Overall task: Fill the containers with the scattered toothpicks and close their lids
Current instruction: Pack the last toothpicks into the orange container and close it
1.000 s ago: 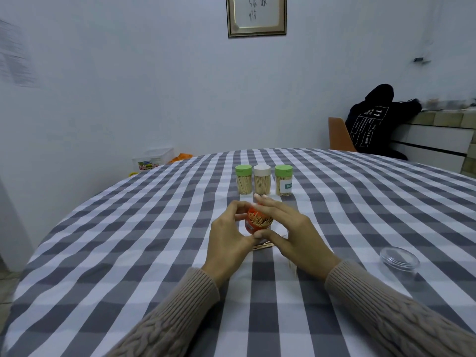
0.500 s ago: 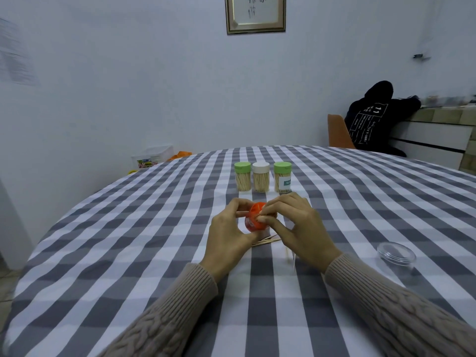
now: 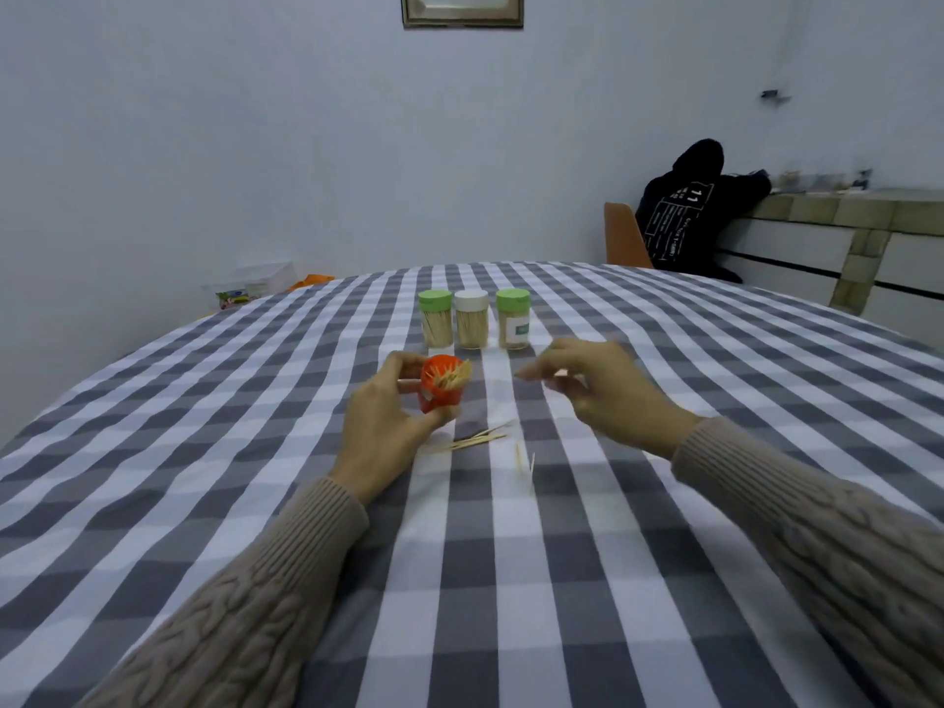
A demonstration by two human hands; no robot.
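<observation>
While left fingers (image 3: 403, 370) pinch the tilted orange container (image 3: 442, 391), right fingers (image 3: 541, 370), loosely curled and apparently empty, should gather loose toothpicks (image 3: 477, 441) just below

Left hand (image 3: 380, 426) grips the orange container (image 3: 440, 388); loose toothpicks (image 3: 477, 441) lie beside it.

Matt woven checked tablecloth (image 3: 562, 580), smooth orange plastic container (image 3: 440, 398), pale wooden toothpicks (image 3: 477, 441), chunky cable-knit sleeves (image 3: 838, 544).
</observation>
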